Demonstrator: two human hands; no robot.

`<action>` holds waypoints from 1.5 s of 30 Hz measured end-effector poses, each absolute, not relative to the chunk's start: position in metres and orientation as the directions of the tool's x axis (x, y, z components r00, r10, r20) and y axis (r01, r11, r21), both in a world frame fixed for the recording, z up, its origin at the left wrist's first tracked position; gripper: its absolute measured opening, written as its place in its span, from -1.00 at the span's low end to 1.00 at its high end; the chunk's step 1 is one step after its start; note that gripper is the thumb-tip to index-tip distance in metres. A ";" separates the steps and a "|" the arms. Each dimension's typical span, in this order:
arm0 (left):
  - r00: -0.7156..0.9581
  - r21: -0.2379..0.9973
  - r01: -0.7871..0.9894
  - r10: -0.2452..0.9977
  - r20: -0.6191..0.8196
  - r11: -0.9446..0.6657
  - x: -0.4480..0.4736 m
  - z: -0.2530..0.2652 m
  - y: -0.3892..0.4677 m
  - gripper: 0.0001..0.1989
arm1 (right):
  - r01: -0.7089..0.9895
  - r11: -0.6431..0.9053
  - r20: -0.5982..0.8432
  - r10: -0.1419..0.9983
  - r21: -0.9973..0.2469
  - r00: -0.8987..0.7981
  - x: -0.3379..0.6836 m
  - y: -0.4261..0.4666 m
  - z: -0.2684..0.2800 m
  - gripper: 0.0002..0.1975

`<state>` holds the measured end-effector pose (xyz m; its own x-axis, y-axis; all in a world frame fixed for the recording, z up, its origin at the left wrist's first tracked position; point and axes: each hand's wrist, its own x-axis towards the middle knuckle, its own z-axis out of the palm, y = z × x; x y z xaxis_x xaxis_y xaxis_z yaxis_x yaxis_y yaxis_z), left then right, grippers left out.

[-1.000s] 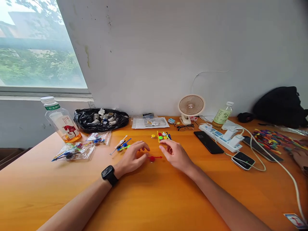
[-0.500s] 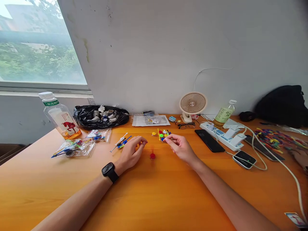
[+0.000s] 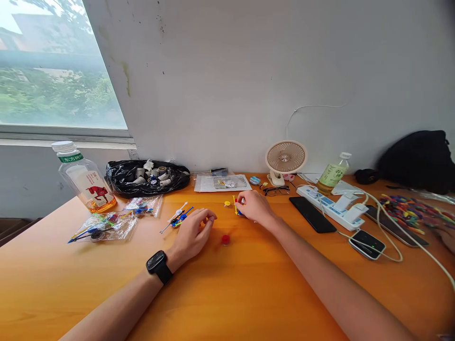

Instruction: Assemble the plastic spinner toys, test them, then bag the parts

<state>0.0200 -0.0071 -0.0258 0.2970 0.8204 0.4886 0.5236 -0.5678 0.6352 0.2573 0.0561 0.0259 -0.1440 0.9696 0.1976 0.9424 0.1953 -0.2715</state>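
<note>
My left hand [image 3: 195, 232] rests on the table with its fingers loosely bent and apart from the thumb, holding nothing. Beside its knuckles lie white, black and blue plastic pieces [image 3: 179, 217]. To its right is a small red round piece [image 3: 225, 239] with a faint reddish blur around it, touched by neither hand. My right hand [image 3: 255, 206] reaches down over a small pile of coloured plastic parts and covers most of it. Its fingers are pinched together; whatever they grip is hidden. A yellow stick [image 3: 235, 204] shows at the fingertips, and a yellow round piece [image 3: 227, 204] lies to their left.
At left stand a large bottle [image 3: 87, 182], bagged plastic parts [image 3: 101, 226] and a black bag [image 3: 117, 182] of grey pieces. Along the back are a fan [image 3: 286, 157] and glasses [image 3: 276, 190]. At right lie a phone [image 3: 312, 214], a power strip [image 3: 329, 207] and cables.
My right hand has moved left and down over the pile, covering parts seen before. My left hand stays nearly in place. The whole view has shifted slightly.
</note>
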 end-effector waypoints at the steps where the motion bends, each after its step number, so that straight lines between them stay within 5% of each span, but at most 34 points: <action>1: 0.303 0.627 0.529 0.817 0.490 -0.572 0.020 -0.026 -0.007 -0.82 | 0.953 0.185 0.171 0.974 -0.241 -0.146 0.252 0.061 0.027 -0.87; 16: 0.172 0.649 0.579 0.852 0.495 -0.494 0.020 -0.026 -0.006 -0.81 | 0.988 -0.030 -0.075 0.997 -0.153 0.018 0.241 0.138 0.031 -0.66; 34: 0.118 0.671 0.568 0.854 0.507 -0.477 0.019 -0.028 -0.004 -0.78 | 0.980 -0.046 -0.151 0.988 -0.194 0.017 0.237 0.135 0.032 -0.67; 45: 0.120 0.668 0.566 0.850 0.514 -0.483 0.019 -0.028 -0.004 -0.79 | 0.905 0.037 -0.085 0.993 -0.424 -0.080 0.234 0.140 0.029 -0.87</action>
<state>0.0189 -0.0044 -0.0279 0.1197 0.8497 0.5136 0.5659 -0.4834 0.6679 0.2342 0.1401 0.0286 -0.0804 0.9932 -0.0847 0.9049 0.0371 -0.4240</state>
